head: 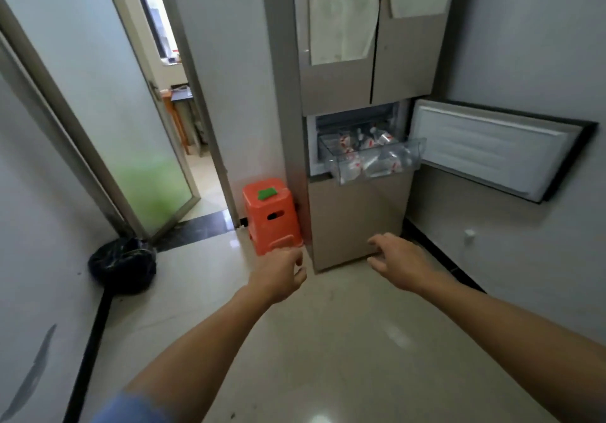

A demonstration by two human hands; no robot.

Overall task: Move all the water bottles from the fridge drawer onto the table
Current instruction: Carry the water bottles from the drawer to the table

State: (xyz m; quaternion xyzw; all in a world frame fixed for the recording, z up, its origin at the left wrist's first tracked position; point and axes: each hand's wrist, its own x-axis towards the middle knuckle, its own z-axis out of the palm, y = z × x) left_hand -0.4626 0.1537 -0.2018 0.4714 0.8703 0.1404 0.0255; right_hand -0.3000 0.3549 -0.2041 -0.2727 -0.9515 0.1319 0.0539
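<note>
Mid-frame, drawer (377,160) bottles (367,142) look slick and heavy-ish; your left hand (278,278) and right hand (398,263) hang loose, empty, so grab around the middles.

Red-labelled water bottles (367,157) fill the pulled-out fridge drawer (416,147).

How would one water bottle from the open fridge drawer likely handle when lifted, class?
The water bottles look like thin clear plastic, so probably squashy, not brittle. They lie jumbled in the drawer, so they may roll when laid down.
</note>
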